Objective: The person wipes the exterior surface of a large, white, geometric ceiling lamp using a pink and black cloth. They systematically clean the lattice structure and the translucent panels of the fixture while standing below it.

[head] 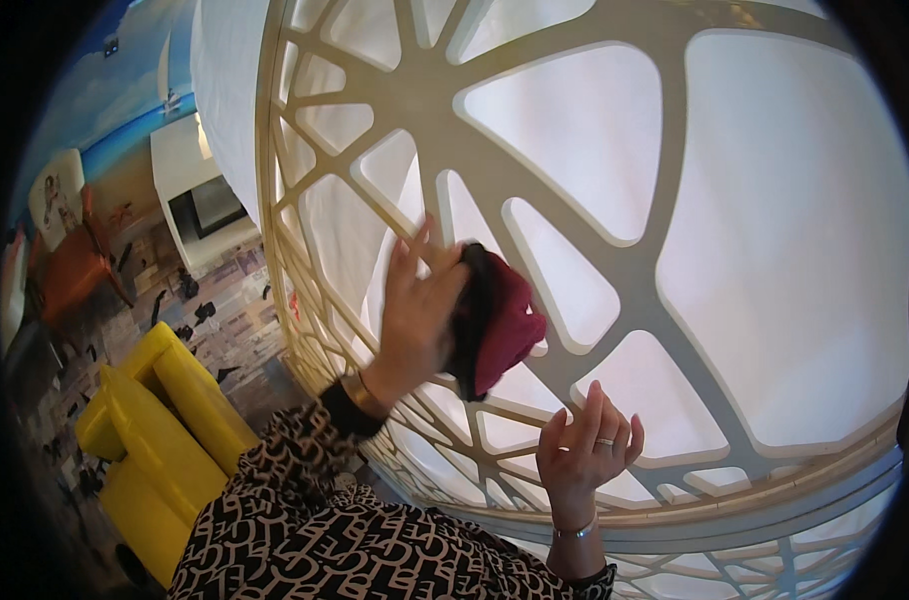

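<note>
My left hand [418,307] is raised at the middle of the view against a beige openwork lattice panel [432,90]. It holds a dark red and black cloth [503,330], bunched up, on its right side; part of that hand is blurred. Lower and to the right, my right hand [586,450] is at the panel's lower struts, its fingers apart and nothing in them. Whether its fingertips touch the panel cannot be told. White fabric [784,225] shows behind the cutouts.
A curved rail [724,517] edges the panel at the bottom, with more lattice below. At left are a yellow upholstered seat [154,450], an orange chair [72,285], a white cabinet [192,195] with a dark niche, and a beach mural [117,97].
</note>
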Available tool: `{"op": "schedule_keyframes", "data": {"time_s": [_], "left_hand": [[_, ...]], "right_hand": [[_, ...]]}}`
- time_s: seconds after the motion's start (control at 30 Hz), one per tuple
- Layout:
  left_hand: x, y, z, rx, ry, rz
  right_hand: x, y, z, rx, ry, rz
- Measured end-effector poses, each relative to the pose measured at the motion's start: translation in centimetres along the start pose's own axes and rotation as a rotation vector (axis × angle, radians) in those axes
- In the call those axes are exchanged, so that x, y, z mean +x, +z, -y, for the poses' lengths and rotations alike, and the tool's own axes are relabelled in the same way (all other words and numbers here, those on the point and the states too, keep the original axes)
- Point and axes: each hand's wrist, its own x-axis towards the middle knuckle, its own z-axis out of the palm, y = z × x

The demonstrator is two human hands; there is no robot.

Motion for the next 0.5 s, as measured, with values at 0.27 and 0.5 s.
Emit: {"op": "schedule_keyframes", "data": {"time_s": [0.27,0.5], "left_hand": [[-4.6,4.0,-4.1,-0.35,-0.039,0.071],[-2.0,3.0,1.4,0.229,0.05,-0.162]], "right_hand": [[-0.4,1.2,0.4,-0.087,-0.012,-0.11],[-0.1,0.7,0.4,-0.092,0.011,-0.127]]}}
